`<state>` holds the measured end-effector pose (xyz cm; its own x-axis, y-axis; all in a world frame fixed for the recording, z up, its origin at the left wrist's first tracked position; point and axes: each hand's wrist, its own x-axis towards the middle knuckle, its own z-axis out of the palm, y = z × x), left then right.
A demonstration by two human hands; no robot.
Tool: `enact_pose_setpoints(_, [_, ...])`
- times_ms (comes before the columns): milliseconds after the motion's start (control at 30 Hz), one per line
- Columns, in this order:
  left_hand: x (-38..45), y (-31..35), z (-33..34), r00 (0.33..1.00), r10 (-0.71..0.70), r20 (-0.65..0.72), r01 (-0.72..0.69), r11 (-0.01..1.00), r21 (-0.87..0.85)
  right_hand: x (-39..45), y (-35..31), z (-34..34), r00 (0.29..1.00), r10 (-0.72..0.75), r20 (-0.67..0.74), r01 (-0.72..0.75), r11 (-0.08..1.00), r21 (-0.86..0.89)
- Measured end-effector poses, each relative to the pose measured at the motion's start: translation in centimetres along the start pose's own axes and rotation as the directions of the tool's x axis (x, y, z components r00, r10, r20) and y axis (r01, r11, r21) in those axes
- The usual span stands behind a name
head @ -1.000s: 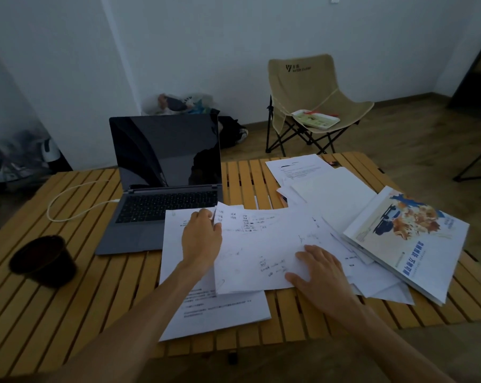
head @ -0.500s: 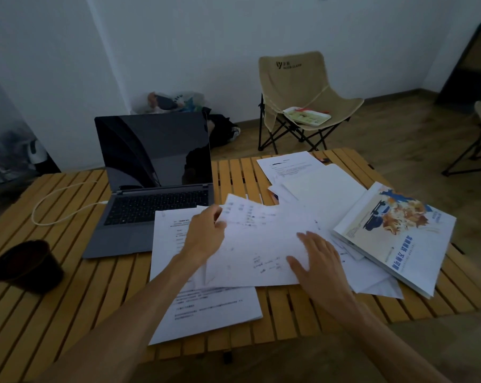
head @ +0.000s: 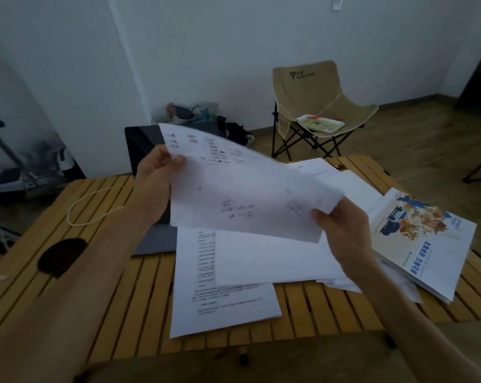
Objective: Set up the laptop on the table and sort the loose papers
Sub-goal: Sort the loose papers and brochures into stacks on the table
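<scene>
A white sheet with handwritten notes (head: 242, 189) is lifted off the table and held tilted in the air. My left hand (head: 155, 175) pinches its upper left edge. My right hand (head: 344, 230) grips its lower right corner. Behind the sheet stands the open grey laptop (head: 142, 145), mostly hidden, with its dark screen facing me. More loose papers (head: 222, 280) lie spread on the slatted wooden table (head: 109, 299) below the raised sheet. A further stack of papers (head: 316, 167) lies at the back right.
A colourful booklet (head: 419, 239) lies at the table's right edge. A dark cup (head: 61, 255) stands at the left, partly behind my forearm. A white cable (head: 87, 205) loops from the laptop. A beige folding chair (head: 314, 106) stands beyond the table.
Both hands have lifted the handwritten sheet from the pile into the air, in front of the laptop. The camera has tilted and moved closer.
</scene>
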<state>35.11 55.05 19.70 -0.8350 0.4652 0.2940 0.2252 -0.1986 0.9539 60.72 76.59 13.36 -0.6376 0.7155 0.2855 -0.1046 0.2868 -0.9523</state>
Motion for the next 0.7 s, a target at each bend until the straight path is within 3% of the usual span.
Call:
enact_pose_setpoints(67, [0.6, -0.9, -1.3, 0.999, -0.047, -0.026, 0.048, 0.998, 0.027, -0.9, -0.9, 2.1, 0.957, -0.291, -0.018, 0.281, 0.937, -0.207])
enact_pose_setpoints(167, [0.9, -2.1, -2.4, 0.964, -0.264, 0.001, 0.264, 0.964, 0.000, -3.8, 0.8, 4.5, 0.735, -0.619, 0.275, 0.676, 0.638, -0.370])
enact_pose_setpoints(200, [0.7, -2.7, -2.7, 0.931, -0.365, -0.022, 0.363, 0.929, -0.065, -4.9, 1.9, 5.1, 0.665, -0.622, 0.414, 0.746, 0.525, -0.410])
enact_pose_setpoints(267, [0.2, -4.8, -3.8, 0.839, -0.539, -0.078, 0.519, 0.834, -0.187, -7.0, 4.0, 6.3, 0.596, -0.457, 0.660, 0.802, 0.378, -0.462])
enact_pose_setpoints(333, [-0.5, -7.4, -4.7, 0.775, -0.619, -0.128, 0.614, 0.785, -0.077, -8.5, 5.5, 7.2, 0.569, -0.213, 0.794, 0.806, 0.339, -0.486])
enact_pose_setpoints(400, [-0.9, -10.1, -5.0, 0.783, -0.609, -0.123, 0.618, 0.743, 0.258, -8.4, 6.0, 7.7, 0.537, -0.046, 0.842, 0.786, 0.390, -0.480])
enact_pose_setpoints(467, [-1.1, -12.3, -4.9, 0.809, -0.575, -0.122, 0.548, 0.663, 0.509, -7.6, 5.7, 7.6, 0.517, 0.100, 0.850, 0.686, 0.546, -0.481])
enact_pose_setpoints(567, [-0.8, -13.3, -3.8, 0.899, -0.410, -0.156, 0.401, 0.622, 0.673, -6.6, 5.2, 6.6, 0.525, 0.280, 0.804, 0.416, 0.739, -0.530])
enact_pose_setpoints(633, [0.0, -13.9, -3.7, 0.933, -0.340, -0.120, 0.318, 0.617, 0.720, -5.5, 5.1, 5.5, 0.634, 0.318, 0.705, 0.229, 0.793, -0.564])
enact_pose_setpoints(700, [0.9, -14.3, -3.9, 0.944, -0.320, -0.079, 0.270, 0.614, 0.742, -3.8, 5.8, 4.1, 0.740, 0.289, 0.608, 0.246, 0.724, -0.644])
